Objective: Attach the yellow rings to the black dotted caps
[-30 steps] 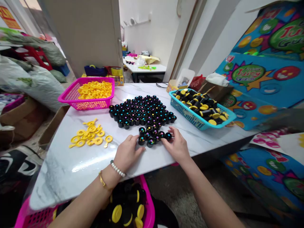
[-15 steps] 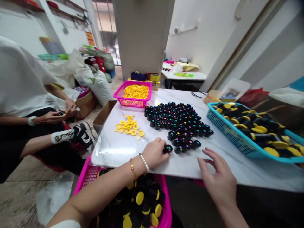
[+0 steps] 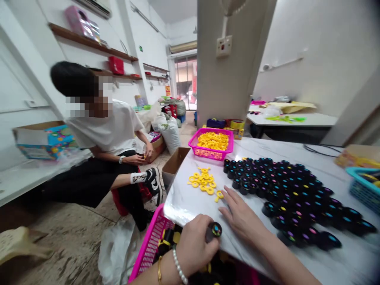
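My left hand (image 3: 194, 243) is closed around a small black cylinder (image 3: 216, 229) whose end shows coloured spots; it is over the table's front edge, above the lower pink basket (image 3: 147, 249). My right hand (image 3: 242, 215) reaches across the tabletop with its fingers stretched out. Its fingertips are at a single yellow ring with a tab (image 3: 219, 195); whether they touch it I cannot tell. Just beyond lies a loose pile of similar yellow rings (image 3: 203, 180). To the right stand many black cylinders (image 3: 279, 178) in a cluster, upright, with coloured spots on their tops.
A pink basket of yellow rings (image 3: 194, 147) stands at the table's far left corner. A turquoise basket (image 3: 363, 194) is at the right edge. Left of the table, a seated person (image 3: 109, 130) handles something small. An open cardboard box (image 3: 175, 162) sits on the floor beside the table.
The view has turned left and up. My left hand has carried the black cylinder from beside the cluster back to the front edge. My right hand has moved left to the yellow rings.
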The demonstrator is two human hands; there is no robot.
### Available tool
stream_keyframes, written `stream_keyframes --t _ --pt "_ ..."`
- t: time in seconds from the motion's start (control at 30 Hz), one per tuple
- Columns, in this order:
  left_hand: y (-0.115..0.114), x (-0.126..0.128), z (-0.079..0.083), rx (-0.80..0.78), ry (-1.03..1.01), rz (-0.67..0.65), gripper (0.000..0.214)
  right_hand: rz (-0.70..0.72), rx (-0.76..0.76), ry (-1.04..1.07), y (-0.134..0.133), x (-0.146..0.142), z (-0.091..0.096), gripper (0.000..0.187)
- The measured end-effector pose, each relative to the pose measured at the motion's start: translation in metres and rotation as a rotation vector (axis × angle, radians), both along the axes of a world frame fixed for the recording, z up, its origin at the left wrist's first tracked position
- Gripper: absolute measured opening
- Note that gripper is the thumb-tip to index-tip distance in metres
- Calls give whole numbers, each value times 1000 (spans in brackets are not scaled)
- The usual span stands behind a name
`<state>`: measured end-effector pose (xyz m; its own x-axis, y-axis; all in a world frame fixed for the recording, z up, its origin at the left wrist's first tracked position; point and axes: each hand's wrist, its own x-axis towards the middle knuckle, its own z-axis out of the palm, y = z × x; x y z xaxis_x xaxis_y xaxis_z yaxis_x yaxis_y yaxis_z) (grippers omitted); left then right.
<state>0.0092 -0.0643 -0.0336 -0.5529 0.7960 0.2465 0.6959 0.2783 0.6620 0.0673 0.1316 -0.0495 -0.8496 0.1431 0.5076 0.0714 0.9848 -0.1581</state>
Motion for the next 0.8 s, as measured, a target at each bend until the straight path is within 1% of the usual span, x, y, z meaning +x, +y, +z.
stream_keyframes --t 0.03,0.1,0.17,0.23,0.27,0.33,0.37,0.43,0.5,0.6,0.7,0.8 --pt "-1 -3 0 11 10 21 22 17 47 -29 -1 -3 -4 47" --pt "-2 -7 2 31 26 51 20 42 118 -78 -8 6 -7 50" --pt "-1 -10 6 38 37 58 19 43 150 -117 -18 29 -3 53" --pt "2 -14 7 43 34 26 18 34 151 -156 -28 55 5 54" --pt "6 -16 7 49 25 3 18 27 140 -169 -33 67 9 52" --pt "14 -20 2 66 -5 -33 20 24 113 -181 -40 83 14 40" --pt "20 -21 -1 80 -21 -40 21 32 104 -181 -42 89 15 35" --pt "29 -21 -7 115 -49 -41 23 51 101 -178 -45 95 13 34" --pt "35 -19 -11 156 -69 -31 25 51 128 -160 -47 97 7 36" --pt "38 -17 -13 198 -59 -20 28 37 202 -54 -48 96 -7 32" --pt "37 -15 -13 207 0 4 26 98 319 100 -42 94 -26 30" --pt "36 -12 -11 199 22 38 25 186 444 203 -31 92 -40 24"
